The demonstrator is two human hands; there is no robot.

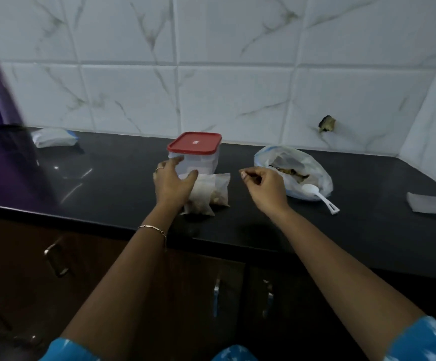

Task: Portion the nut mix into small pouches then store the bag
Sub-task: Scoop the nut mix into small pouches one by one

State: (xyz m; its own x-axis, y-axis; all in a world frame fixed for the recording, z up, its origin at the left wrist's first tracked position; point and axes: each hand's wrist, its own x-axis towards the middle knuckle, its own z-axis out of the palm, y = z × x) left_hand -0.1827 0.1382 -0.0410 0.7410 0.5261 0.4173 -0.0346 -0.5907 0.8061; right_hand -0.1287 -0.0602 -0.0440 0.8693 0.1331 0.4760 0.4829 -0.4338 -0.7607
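The black desk (107, 178) runs along a tiled wall. Right of middle, toward the back edge, the bag (295, 157) of nut mix lies open with the mix showing inside. Left of it, mid-desk, stands a clear box (201, 164) with a red lid (194, 143) on. Two filled pouches (218, 190) lie overlapping just in front of the box. A grey cloth (433, 204) lies at the right edge and a pale packet (52, 136) at the back left. A white spoon (315, 192) rests its bowl on the bag's front, handle pointing toward the front edge. The left hand (172, 182) lies over the pouches' left part, fingers spread and loose, reaching the box. The right hand (266, 186) hovers between pouches and bag, fingers curled in, nothing visible in them.
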